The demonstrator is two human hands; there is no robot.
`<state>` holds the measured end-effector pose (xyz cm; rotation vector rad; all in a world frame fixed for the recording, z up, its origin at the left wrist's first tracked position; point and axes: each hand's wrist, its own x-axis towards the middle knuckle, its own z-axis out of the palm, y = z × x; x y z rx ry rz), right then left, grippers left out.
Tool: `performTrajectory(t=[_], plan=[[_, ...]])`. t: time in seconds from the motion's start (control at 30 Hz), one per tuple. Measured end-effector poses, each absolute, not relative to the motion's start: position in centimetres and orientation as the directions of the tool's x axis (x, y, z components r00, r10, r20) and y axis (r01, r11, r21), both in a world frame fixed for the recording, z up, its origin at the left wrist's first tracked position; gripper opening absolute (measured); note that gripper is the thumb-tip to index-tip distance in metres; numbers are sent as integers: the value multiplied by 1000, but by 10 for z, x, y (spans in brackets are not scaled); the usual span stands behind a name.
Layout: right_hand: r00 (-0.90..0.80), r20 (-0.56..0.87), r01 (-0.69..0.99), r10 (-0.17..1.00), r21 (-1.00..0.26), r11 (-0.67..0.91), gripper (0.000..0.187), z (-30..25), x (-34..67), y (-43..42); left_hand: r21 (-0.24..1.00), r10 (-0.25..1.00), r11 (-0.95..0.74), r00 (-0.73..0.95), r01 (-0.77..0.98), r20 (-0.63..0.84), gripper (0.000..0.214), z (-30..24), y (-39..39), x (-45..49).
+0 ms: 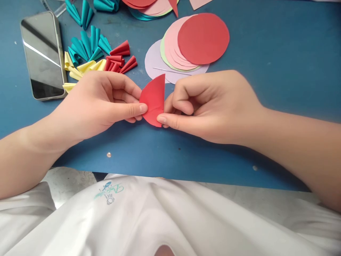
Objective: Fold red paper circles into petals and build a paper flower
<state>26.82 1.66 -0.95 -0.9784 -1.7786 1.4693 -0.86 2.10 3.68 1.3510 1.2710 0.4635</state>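
A red paper half circle [153, 99] is held up between my two hands, its straight edge facing right and its curved edge left. My left hand [106, 99] pinches the curved side, thumb on the front face. With thumb and fingertips, my right hand [210, 106] grips the lower corner by the straight edge. Just beyond lie overlapping paper circles: a red circle [204, 38] on top, pink circles [172, 39] beneath it, then green and a lilac circle [153, 58] at the bottom. A thin needle-like stick [170, 71] rests on the lilac paper.
Rolled paper cones lie behind my left hand: teal cones [86, 44], yellow cones [87, 66] and red cones [119, 58]. A phone [42, 55] lies at the left of the blue table [279, 53]. More paper circles [151, 12] sit at the far edge of view.
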Motion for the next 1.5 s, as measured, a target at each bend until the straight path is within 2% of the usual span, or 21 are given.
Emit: performTrajectory(t=[0.17,0.33,0.5,0.6,0.7,0.83,0.97,1.07,1.2,1.37,1.5], plan=[[-526,16,168,850,-978,122,74,-10,267,16,876,873,175,340,450,-349,27,32,20,-11],[-497,67,188,865,-965,183,73,-13,267,14,883,909,86,328,461,-259,34,27,18,-11],[-467,123,247,876,-933,263,61,-18,267,8,877,937,13,301,481,-179,35,24,17,-9],[-385,206,359,899,-865,352,48,-19,265,0,865,952,-14,272,502,-142,34,23,16,-9],[-305,359,466,882,-752,467,36,-18,262,-4,847,956,-36,266,530,-126,31,22,15,-9],[-347,471,514,811,-627,585,27,-19,260,-1,813,954,-80,281,577,-106,20,22,13,-8],[-466,425,566,776,-531,631,23,-25,257,3,769,960,-111,269,630,-82,8,24,10,-5],[-504,413,623,758,-435,651,21,-30,256,4,755,960,-145,277,640,-51,11,24,8,-4],[-573,399,638,716,-331,695,28,-32,256,4,752,956,-176,291,636,-22,14,25,9,-3],[-582,318,635,748,-396,663,29,-25,257,5,719,957,-204,290,665,4,7,26,7,-2],[-577,365,575,731,-453,681,34,-21,258,7,691,934,-336,319,641,158,4,22,4,-2]])
